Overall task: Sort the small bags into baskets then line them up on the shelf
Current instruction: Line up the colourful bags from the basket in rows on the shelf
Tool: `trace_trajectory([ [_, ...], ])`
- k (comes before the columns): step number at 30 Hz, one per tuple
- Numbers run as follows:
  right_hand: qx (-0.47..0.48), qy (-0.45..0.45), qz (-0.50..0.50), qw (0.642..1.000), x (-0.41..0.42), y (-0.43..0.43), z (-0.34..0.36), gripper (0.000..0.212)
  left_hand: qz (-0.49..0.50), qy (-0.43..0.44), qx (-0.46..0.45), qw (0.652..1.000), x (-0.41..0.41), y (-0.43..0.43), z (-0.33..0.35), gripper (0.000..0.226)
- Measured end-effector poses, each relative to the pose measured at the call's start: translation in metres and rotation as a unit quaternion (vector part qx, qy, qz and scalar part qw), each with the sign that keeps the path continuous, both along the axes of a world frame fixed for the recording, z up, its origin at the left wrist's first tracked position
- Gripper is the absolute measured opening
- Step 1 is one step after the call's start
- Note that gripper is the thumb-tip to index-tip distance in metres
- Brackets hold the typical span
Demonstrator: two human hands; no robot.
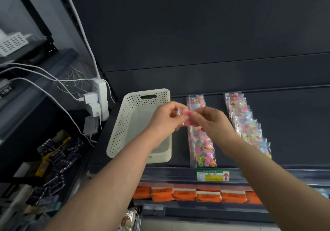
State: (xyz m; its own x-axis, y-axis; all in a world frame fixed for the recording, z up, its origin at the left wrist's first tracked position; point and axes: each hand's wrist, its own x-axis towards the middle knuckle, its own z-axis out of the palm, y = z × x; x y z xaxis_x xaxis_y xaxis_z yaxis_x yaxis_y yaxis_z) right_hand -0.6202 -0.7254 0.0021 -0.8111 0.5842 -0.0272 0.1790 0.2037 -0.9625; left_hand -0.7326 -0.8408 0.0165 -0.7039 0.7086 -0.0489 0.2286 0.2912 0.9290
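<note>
**Two hands hold one little bag over the shelf**

Both hands are up in front of the dark shelf (pixel 294 123). The left hand (pixel 166 118) and the right hand (pixel 212 121) meet in the middle. Together they pinch one small bag (pixel 187 116) with curled fingers. The bag is clear and has pink and yellow bits inside. It is up in the air, not on the shelf.

A white basket (pixel 121 123) with many little holes sits on the shelf, just left of the hands. The left arm crosses over its near corner.

To the right of the basket, a row of bags (pixel 203 148) lies in a line from the back of the shelf to the front. They are full of bright buttons. A second row of bags (pixel 250 127) lies further right, well apart from the first. The right arm covers its near end.

A green and yellow price tag (pixel 212 175) is stuck on the front edge of the shelf. Orange packs (pixel 185 195) sit side by side on the shelf below.

At the left, a white power strip (pixel 101 98) stands up with white cables (pixel 53 82) plugged into it.
</note>
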Motion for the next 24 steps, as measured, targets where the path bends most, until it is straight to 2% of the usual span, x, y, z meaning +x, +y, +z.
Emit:
trace_trajectory([
  [4, -0.056, 0.0, -0.05, 0.997, 0.026, 0.018, -0.001, 0.016, -0.008, -0.031, -0.031, 0.999, 0.024, 0.014, -0.006, 0.01],
  [8, -0.133, -0.004, -0.028, 0.991, 0.053, 0.032, -0.004, 0.016, -0.026, -0.07, -0.045, 0.996, 0.048, 0.03, -0.006, 0.011],
  [11, -0.086, -0.027, -0.044, 0.995, 0.074, 0.042, -0.006, 0.011, -0.051, -0.087, -0.059, 0.993, 0.068, 0.042, -0.003, 0.017],
  [16, -0.041, -0.065, -0.084, 0.993, 0.109, 0.066, -0.007, 0.016, -0.058, -0.104, -0.076, 0.99, 0.095, 0.062, -0.004, 0.035],
  [22, -0.06, -0.105, -0.063, 0.991, 0.148, 0.089, -0.016, 0.012, -0.05, -0.049, -0.14, 0.988, 0.127, 0.088, -0.023, 0.017],
  [24, -0.013, -0.14, -0.062, 0.988, 0.157, 0.095, -0.027, 0.011, -0.049, -0.005, -0.173, 0.984, 0.14, 0.094, -0.035, 0.022],
])
